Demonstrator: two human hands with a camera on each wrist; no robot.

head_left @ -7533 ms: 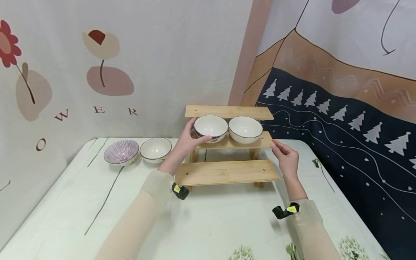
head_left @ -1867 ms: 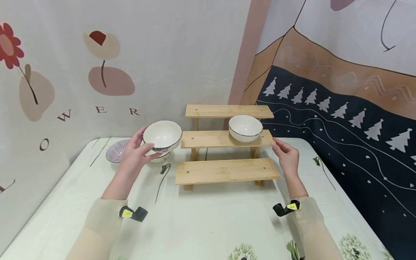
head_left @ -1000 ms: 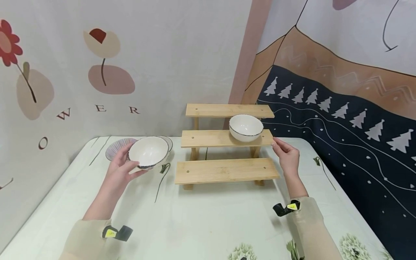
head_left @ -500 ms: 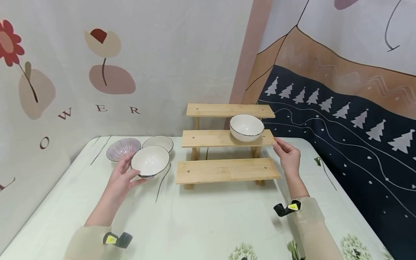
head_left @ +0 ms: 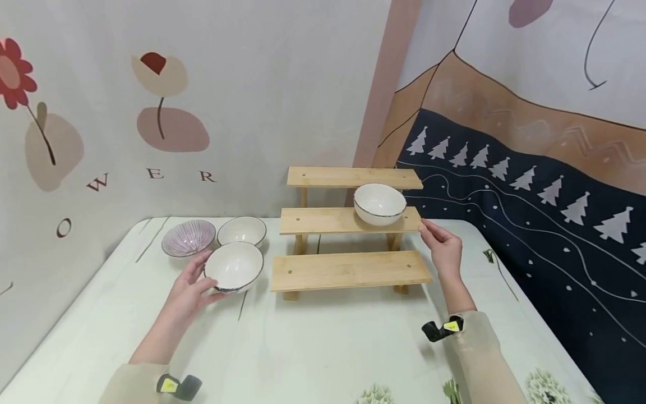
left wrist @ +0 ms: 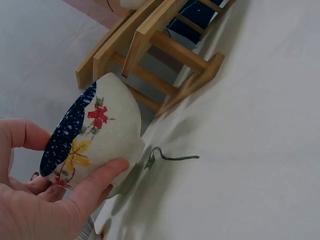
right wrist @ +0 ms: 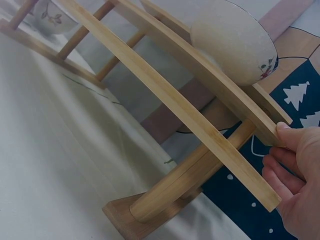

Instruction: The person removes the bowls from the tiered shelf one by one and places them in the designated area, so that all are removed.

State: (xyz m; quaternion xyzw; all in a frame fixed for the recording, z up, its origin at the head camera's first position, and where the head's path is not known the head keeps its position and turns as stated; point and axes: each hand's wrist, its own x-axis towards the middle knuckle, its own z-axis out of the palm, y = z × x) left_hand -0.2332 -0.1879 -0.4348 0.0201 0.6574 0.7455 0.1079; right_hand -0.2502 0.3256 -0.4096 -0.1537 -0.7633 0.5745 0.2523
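Observation:
My left hand [head_left: 188, 292] grips a white bowl [head_left: 234, 266] by its left side. In the left wrist view this bowl [left wrist: 100, 130] shows red and yellow flowers and a speckled dark blue band at the rim. It is low over the table, just in front of another white bowl; whether its foot touches the cloth I cannot tell. My right hand [head_left: 442, 249] pinches the right end of the middle board of a three-step wooden shelf [head_left: 348, 270]. Another white bowl [head_left: 379, 205] stands on the right part of that board, with flowers near its rim in the right wrist view.
At the table's back left stand a purple striped bowl [head_left: 189, 238] and a white bowl [head_left: 241, 231], side by side. A patterned curtain [head_left: 252, 101] closes off the back and right. The tablecloth [head_left: 323, 348] carries printed flowers and stems.
My left hand has carried the bowl off the middle board, leftward and down, then nearer to me, in front of the back white bowl. The right hand has kept its hold on the board.

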